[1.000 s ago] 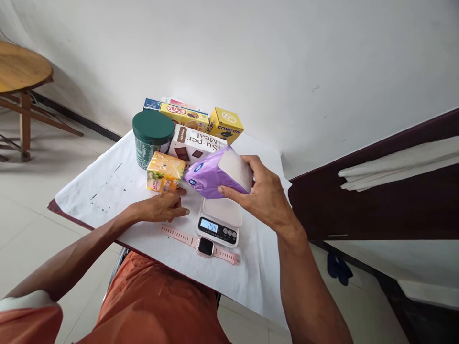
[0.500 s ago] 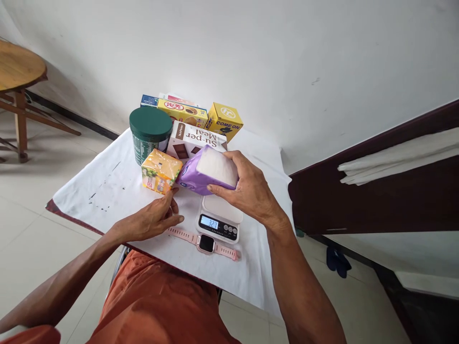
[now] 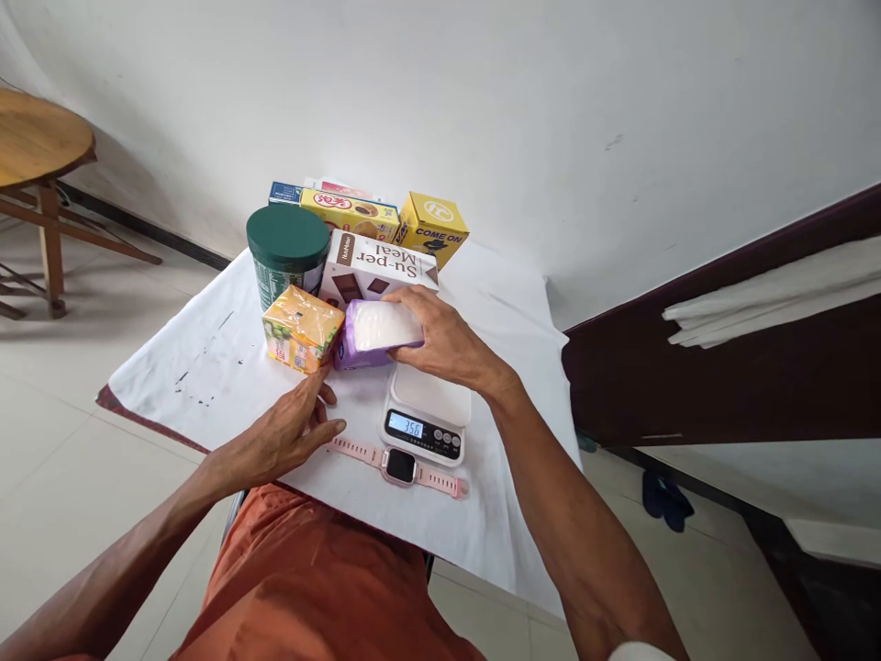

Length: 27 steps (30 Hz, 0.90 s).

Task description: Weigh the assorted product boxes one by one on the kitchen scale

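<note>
My right hand (image 3: 451, 340) is closed around the right end of a purple and white tissue pack (image 3: 372, 335), which stands on the cloth between a yellow wrapped pack (image 3: 303, 326) and a kitchen scale (image 3: 427, 418). The scale's display is lit. My left hand (image 3: 295, 427) has its fingers apart, the index fingertip at the lower front corner of the yellow pack. Whether it touches that pack I cannot tell. Below the scale lies a pink-strapped smartwatch (image 3: 399, 466), laid out flat with its screen dark.
Behind the packs stand a green-lidded tub (image 3: 287, 243), a white and brown Su-per Meal box (image 3: 378, 266), a yellow COME ON box (image 3: 435, 229) and another yellow box (image 3: 351, 213). A white cloth (image 3: 206, 353) covers the table by the wall. A round wooden stool (image 3: 45, 138) is at left.
My right hand has moved left and set the tissue pack down beside the yellow wrapped pack. That yellow pack has shifted slightly left. The number on the scale is different.
</note>
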Motion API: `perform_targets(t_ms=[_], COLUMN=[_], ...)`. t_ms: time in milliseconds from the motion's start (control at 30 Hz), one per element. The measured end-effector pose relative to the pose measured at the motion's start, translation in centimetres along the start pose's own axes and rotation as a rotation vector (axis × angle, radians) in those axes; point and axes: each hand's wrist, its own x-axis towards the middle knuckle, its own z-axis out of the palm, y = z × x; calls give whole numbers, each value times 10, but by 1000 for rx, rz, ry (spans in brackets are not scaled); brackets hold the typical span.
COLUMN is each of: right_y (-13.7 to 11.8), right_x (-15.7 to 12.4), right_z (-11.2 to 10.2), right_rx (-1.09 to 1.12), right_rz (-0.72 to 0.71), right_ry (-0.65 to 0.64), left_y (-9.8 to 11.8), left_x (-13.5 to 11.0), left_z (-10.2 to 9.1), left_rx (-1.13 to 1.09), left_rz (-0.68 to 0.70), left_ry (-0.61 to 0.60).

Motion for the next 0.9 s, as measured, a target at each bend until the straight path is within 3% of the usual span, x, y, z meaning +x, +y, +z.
perform_targets(t_ms=[167, 367, 433, 500, 600, 667, 800, 900], right_y=[3, -11, -4, 11, 38, 53, 76, 87], right_x=[3, -37, -63, -90, -126, -142, -155, -158], right_z=[11, 3, -5, -8, -2, 8, 26, 35], right_rx=[-28, -34, -23, -12, 35, 63, 80, 75], right_rz=[58, 159, 217, 323, 483, 531, 561, 567], right_ry=[-6, 223, 344, 457, 526, 566, 673, 718], left_y=[-4, 16, 28, 38, 42, 38, 29, 26], left_x=[-1, -12, -14, -9, 19, 48, 100, 114], left_z=[-4, -22, -35, -51, -79, -95, -111, -112], left_rx=[55, 78, 90, 146, 293, 382, 425, 432], left_rz=[15, 54, 57, 59, 95, 116, -58, -133], left_ry=[37, 65, 163, 369, 763, 923, 870, 836])
